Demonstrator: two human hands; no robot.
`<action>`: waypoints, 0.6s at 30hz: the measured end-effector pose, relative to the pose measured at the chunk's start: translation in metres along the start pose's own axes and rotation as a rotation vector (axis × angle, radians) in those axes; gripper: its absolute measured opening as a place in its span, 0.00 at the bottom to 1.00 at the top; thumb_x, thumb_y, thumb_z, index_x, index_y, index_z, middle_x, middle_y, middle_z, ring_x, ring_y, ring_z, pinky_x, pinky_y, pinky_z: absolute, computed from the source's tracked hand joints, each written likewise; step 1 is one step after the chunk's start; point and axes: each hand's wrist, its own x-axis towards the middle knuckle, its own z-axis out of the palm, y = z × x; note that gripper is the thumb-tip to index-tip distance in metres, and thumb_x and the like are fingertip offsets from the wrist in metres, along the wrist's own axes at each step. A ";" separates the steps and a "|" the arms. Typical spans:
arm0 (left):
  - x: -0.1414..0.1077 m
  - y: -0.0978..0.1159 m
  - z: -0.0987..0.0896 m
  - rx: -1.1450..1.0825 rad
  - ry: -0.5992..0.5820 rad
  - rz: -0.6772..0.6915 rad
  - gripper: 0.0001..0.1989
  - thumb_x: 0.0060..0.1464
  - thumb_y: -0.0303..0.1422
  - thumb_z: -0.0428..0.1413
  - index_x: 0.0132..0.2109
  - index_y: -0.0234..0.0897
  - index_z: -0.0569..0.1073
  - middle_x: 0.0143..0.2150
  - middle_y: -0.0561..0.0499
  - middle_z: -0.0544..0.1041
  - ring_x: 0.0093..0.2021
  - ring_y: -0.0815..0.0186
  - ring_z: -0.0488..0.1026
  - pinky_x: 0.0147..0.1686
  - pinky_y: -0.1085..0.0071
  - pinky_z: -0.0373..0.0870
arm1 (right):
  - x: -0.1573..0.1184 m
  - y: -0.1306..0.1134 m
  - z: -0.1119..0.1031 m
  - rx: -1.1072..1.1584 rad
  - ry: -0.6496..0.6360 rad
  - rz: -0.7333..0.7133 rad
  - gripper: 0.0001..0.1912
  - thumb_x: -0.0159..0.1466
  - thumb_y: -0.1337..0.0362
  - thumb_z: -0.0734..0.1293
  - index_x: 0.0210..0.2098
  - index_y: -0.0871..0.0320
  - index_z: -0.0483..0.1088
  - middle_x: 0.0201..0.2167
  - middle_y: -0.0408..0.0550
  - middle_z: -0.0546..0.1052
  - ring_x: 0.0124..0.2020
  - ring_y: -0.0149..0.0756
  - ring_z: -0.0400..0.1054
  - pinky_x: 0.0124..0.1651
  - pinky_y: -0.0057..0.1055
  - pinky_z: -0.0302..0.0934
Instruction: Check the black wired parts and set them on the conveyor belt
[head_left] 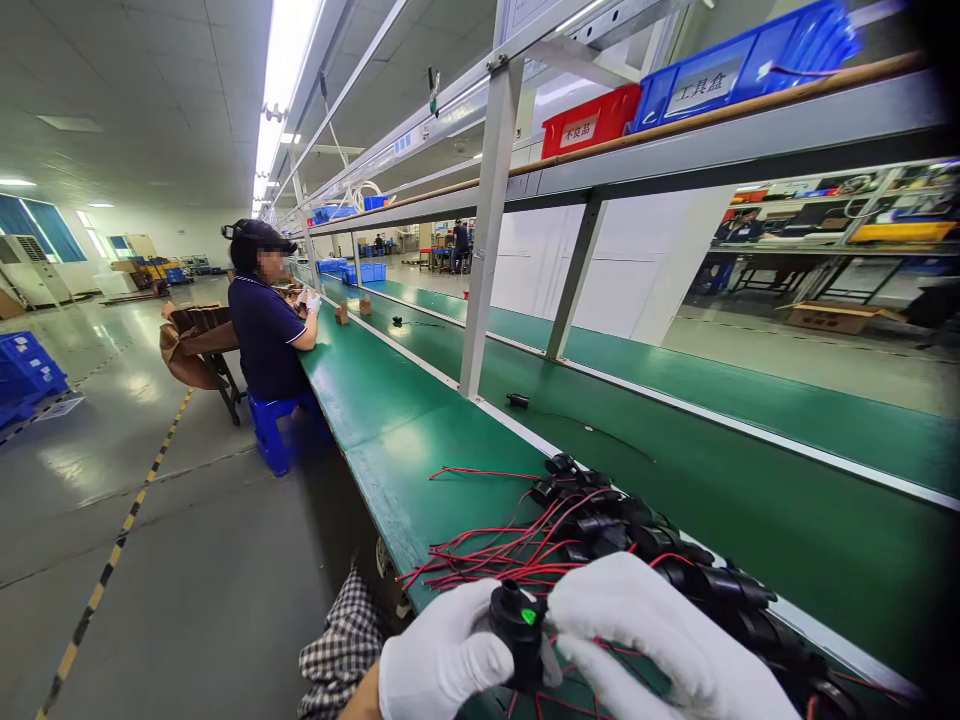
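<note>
A small black pump (517, 632), with a short nozzle on top and a green sticker, is held upright in front of me. My left hand (454, 650), in a white glove, is closed round its left side with the thumb across the front. My right hand (660, 635), also gloved in white, meets the pump's right side with bent fingers, tips drawn together. What lies between those fingertips is hidden. Just beyond both hands, red and black wires (487, 555) fan out to the left from a row of similar black pumps (600, 520).
The green bench (405, 440) runs away from me, with metal posts (491, 230) and a shelf above. A red bin (589, 122) and a blue bin (739, 72) stand on the shelf. One loose pump (517, 400) lies past the white rail. A co-worker (262, 320) sits farther along.
</note>
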 end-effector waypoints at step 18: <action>0.013 -0.006 0.030 -0.695 0.158 -0.053 0.26 0.55 0.50 0.59 0.38 0.26 0.79 0.27 0.45 0.76 0.24 0.72 0.69 0.28 0.76 0.64 | -0.004 0.007 0.033 0.250 -0.056 0.462 0.26 0.50 0.69 0.66 0.49 0.54 0.63 0.41 0.46 0.73 0.44 0.44 0.70 0.51 0.39 0.66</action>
